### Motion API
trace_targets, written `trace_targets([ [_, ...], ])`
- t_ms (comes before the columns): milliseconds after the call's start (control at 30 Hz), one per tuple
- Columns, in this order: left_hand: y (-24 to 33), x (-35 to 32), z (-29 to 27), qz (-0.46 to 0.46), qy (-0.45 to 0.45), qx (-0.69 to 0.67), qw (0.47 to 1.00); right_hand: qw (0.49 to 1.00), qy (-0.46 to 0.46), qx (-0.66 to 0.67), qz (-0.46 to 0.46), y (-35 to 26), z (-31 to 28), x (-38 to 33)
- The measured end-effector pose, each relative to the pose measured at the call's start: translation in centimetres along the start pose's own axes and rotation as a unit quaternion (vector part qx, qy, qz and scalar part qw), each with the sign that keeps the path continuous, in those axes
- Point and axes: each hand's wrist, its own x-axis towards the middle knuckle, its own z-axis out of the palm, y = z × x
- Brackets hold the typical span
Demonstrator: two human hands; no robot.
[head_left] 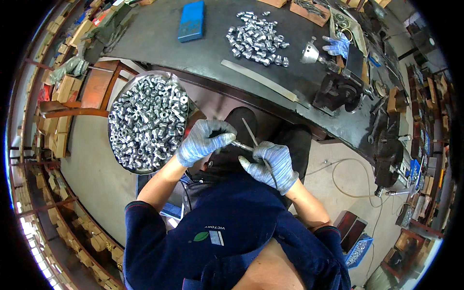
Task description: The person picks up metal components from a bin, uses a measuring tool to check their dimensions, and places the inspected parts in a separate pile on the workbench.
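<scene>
Both of my hands wear blue-grey knit work gloves and meet over my lap. My left hand (207, 140) is closed, with thumb and fingers pinching the end of a small shiny metal fitting (241, 146). The fitting points across to my right hand (274, 164), where its far end meets the fingers. My right hand is closed around a long thin dark tool that looks like a file (249, 129); it sticks out above the fist and shows again below it. Beside my left hand stands a round pan (111, 140) heaped with metal fittings (150, 121).
The dark workbench (212, 60) carries a pile of fittings (256, 38), a blue box (191, 20), a flat metal bar (258, 79), a clamping fixture (338, 87) and a spare glove (338, 46). A wooden chair (99, 84) stands left; a hose (336, 179) and blue bin (359, 251) lie right.
</scene>
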Motion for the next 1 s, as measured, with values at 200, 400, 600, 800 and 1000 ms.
trace_targets([
  [200, 1.5, -0.1, 0.3, 0.039, 0.002, 0.041, 0.998, 0.999, 0.023, 0.024, 0.016, 0.1, 0.2, -0.3],
  [400, 0.1, 0.0, 0.8, 0.042, 0.018, 0.006, 0.999, 0.996, 0.053, 0.068, 0.022, 0.3, 1.0, -0.3],
  [600, 0.1, 0.2, 1.0, -0.008, -0.032, -0.099, 0.995, 0.996, 0.053, 0.073, 0.021, 1.0, 0.9, -0.4],
  [800, -0.8, 0.7, 0.2, 0.002, 0.027, -0.082, 0.996, 0.99, 0.062, 0.111, 0.069, 1.1, -0.4, -0.9],
  [1000, -1.8, 1.5, -0.7, 0.085, 0.165, 0.201, 0.962, 0.984, 0.025, 0.17, -0.035, -1.6, -2.9, -0.8],
])
